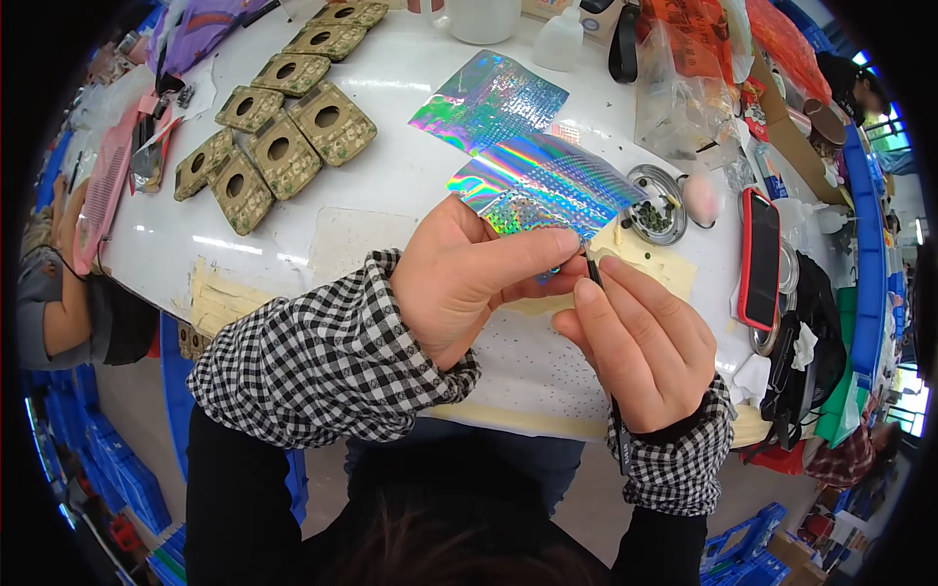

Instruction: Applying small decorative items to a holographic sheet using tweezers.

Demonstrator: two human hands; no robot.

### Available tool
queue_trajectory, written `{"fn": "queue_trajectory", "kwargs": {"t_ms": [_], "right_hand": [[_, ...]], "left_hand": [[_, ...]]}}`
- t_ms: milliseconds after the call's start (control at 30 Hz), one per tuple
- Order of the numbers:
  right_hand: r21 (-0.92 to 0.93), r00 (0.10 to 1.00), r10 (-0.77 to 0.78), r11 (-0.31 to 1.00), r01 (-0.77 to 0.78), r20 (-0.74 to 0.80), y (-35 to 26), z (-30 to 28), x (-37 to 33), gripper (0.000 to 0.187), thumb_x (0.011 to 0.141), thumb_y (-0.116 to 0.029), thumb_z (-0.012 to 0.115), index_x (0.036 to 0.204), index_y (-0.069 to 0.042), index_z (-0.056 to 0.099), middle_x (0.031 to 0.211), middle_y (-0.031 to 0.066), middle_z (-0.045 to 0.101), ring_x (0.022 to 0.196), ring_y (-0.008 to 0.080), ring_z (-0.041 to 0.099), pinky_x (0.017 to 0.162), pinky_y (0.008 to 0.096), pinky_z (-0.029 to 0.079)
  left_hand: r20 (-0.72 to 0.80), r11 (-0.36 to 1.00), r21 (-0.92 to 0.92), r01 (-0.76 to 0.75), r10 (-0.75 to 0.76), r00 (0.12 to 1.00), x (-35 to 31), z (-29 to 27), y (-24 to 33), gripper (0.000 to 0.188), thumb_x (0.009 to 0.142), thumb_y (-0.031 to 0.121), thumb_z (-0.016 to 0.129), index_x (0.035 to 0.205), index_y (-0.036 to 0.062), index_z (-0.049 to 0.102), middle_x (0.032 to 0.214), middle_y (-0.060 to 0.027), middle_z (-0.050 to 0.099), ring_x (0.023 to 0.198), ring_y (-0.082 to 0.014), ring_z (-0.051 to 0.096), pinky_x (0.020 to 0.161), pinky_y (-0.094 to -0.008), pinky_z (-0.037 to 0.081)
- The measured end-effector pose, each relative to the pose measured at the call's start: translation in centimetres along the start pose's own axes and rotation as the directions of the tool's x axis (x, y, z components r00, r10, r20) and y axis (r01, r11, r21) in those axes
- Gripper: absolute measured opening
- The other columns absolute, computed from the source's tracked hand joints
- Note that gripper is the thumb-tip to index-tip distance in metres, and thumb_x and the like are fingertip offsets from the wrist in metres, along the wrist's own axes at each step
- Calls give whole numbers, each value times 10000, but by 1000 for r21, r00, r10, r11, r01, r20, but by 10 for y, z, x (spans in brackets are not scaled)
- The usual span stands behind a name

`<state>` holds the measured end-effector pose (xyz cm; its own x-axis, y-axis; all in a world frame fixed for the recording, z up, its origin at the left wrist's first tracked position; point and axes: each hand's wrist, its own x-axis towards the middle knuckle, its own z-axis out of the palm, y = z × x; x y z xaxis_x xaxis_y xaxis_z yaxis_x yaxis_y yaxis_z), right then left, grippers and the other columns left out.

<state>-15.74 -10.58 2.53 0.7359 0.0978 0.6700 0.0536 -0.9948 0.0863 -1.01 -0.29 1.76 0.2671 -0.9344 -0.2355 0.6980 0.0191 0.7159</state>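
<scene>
My left hand (467,278) pinches the near edge of a shiny rainbow-foil sheet (547,186) that lies on the white table (391,186). Close beside it, my right hand (645,337) grips a thin black tool (594,272) like tweezers, whose tip touches the foil right at my left fingertips. The tool's tail sticks out past my right wrist. A second foil sheet (489,98) lies farther back. Both sleeves are black-and-white check.
Several tan cardboard pieces with round holes (283,137) lie at the back left. A small round metal dish (657,203) of dark bits and a red-cased phone (759,256) sit to the right. Bottles and orange bags stand at the back. Another person's arm (59,313) is at the left.
</scene>
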Motion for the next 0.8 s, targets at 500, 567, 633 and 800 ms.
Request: {"fn": "queue_trajectory", "kwargs": {"t_ms": [500, 567, 633, 800], "right_hand": [[29, 1000, 19, 999, -18, -8, -1, -1, 0, 214, 809, -152, 697, 919, 15, 622, 790, 116, 660, 794, 241, 670, 607, 295, 554], [32, 1000, 24, 999, -23, -6, -1, -2, 0, 219, 806, -152, 700, 920, 17, 622, 792, 117, 660, 796, 241, 670, 610, 296, 554], [41, 1000, 26, 999, -26, -2, -2, -2, 0, 224, 801, -152, 705, 920, 18, 622, 793, 118, 660, 798, 240, 671, 612, 298, 554], [72, 999, 36, 997, -36, 3, -1, -2, 0, 239, 784, -150, 717, 922, 22, 624, 796, 121, 660, 797, 243, 672, 616, 298, 554]], "left_hand": [[-26, 998, 45, -32, 33, 999, -2, 3, 1, 177, 862, 91, 613, 1037, 66, 604, 908, -16, 652, 841, -105, 615, 775, -275, 509], [-15, 995, 81, -49, 50, 999, -2, 3, 0, 189, 858, 89, 617, 1044, 61, 597, 911, -18, 648, 837, -109, 612, 771, -277, 512], [-23, 991, 113, -77, 80, 997, -2, 2, 1, 205, 853, 86, 621, 1052, 54, 588, 916, -23, 644, 834, -113, 610, 766, -280, 515], [-40, 974, 169, -150, 159, 986, -3, 4, -1, 249, 838, 79, 631, 1073, 30, 565, 933, -42, 637, 833, -124, 606, 756, -292, 522]]}}
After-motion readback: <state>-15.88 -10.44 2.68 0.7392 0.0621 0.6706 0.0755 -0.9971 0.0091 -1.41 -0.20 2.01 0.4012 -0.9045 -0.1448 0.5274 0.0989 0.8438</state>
